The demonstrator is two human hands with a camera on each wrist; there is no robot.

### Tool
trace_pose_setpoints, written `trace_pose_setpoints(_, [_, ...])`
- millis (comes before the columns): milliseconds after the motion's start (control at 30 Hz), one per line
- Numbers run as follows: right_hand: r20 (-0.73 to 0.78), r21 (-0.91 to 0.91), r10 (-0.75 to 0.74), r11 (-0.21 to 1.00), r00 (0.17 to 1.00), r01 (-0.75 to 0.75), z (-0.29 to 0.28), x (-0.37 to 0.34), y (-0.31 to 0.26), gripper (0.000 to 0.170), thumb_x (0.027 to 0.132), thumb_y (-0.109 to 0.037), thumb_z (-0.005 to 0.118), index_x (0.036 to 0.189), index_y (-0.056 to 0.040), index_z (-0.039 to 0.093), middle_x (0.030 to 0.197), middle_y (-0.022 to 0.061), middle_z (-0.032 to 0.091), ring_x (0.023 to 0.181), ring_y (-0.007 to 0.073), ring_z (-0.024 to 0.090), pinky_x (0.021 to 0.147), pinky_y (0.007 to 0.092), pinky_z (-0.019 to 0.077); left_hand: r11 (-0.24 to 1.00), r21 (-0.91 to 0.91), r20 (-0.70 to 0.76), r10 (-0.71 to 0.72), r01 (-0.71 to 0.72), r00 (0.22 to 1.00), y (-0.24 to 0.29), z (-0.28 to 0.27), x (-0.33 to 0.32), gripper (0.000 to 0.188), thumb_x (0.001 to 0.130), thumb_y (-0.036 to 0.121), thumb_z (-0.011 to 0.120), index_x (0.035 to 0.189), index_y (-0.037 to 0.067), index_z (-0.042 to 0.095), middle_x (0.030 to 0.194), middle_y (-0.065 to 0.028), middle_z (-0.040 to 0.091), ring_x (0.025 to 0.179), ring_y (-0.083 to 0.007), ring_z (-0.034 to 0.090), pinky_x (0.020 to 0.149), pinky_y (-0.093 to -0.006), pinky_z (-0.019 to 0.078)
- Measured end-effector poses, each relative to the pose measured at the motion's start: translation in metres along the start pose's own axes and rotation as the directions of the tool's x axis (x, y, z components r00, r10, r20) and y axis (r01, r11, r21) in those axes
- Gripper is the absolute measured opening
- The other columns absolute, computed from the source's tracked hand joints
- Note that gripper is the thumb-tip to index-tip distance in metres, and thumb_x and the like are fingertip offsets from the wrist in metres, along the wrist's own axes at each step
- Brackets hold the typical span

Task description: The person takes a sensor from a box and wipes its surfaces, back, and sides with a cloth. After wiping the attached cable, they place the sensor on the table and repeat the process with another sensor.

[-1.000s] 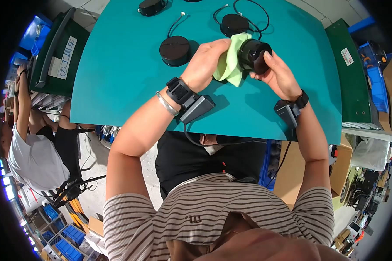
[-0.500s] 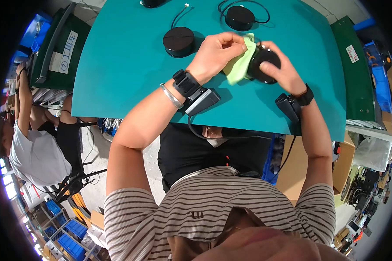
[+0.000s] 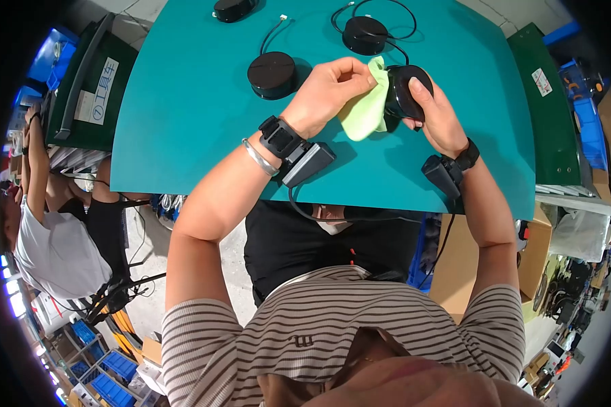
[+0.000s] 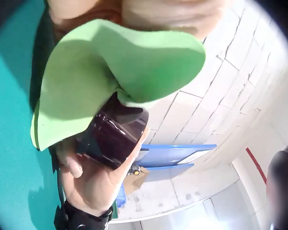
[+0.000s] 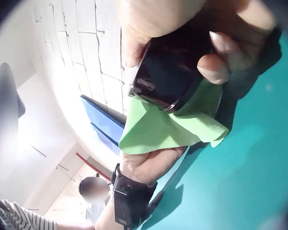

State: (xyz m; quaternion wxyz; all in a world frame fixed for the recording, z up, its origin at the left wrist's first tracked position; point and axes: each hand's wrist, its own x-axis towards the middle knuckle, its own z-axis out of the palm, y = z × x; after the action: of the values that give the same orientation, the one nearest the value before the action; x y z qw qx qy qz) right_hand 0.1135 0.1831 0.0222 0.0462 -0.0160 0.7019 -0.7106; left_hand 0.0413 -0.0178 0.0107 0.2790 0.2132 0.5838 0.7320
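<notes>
In the head view my left hand [image 3: 326,91] pinches a light green cloth [image 3: 363,115] between thumb and fingers. The cloth hangs in folds against the side of a glossy black round device [image 3: 407,91]. My right hand [image 3: 440,115] grips that device, thumb across its flat face and fingers round the far edge. It is held tilted above the table. The left wrist view shows the cloth [image 4: 72,91] lapping over one end of the device [image 4: 117,136]. From the right wrist, the cloth [image 5: 158,129] spreads below the device's shiny rim [image 5: 156,96].
On the teal table [image 3: 183,136] stand similar black round devices: one [image 3: 271,74] left of my hands, one [image 3: 364,35] with a looped cable behind them, another [image 3: 233,8] at the far edge. Green cabinets [image 3: 553,115] flank the table. A person [image 3: 58,237] sits at the left.
The device turned its flat face upward half a second ago and is now tipped back on its side. The cloth shifted along its edge, and my left hand still pinches it.
</notes>
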Motion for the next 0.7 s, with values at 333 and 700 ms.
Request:
trace_pose_setpoints(333, [0.054, 0.225, 0.079, 0.970, 0.995, -0.089, -0.003, 0.000, 0.001, 0.032, 0.100, -0.034, 0.046, 0.116, -0.0061, 0.049, 0.088, 0.0006, 0.054, 0.062, 0.0058, 0.043, 0.051, 0.0206, 0.0372, 0.999, 0.050, 0.096, -0.021, 0.016, 0.995, 0.002, -0.002, -0.002, 0.018, 0.093, 0.023, 0.061, 0.087, 0.007, 0.060, 0.074, 0.0060, 0.053, 0.065, -0.0016, 0.043, 0.057, -0.0187, 0.0331])
trace_pose_setpoints(700, [-0.111, -0.066, -0.122, 0.991, 0.986, 0.115, 0.013, -0.006, -0.007, 0.075, 0.075, -0.007, 0.077, 0.133, -0.0071, 0.029, 0.104, 0.0091, 0.058, 0.073, 0.0101, 0.058, 0.056, 0.0230, 0.0497, 0.999, -0.041, 0.018, -0.017, 0.017, 1.000, -0.001, -0.003, -0.001, 0.015, 0.092, 0.023, 0.062, 0.087, 0.009, 0.062, 0.073, 0.0067, 0.054, 0.064, -0.0008, 0.045, 0.057, -0.0180, 0.0335])
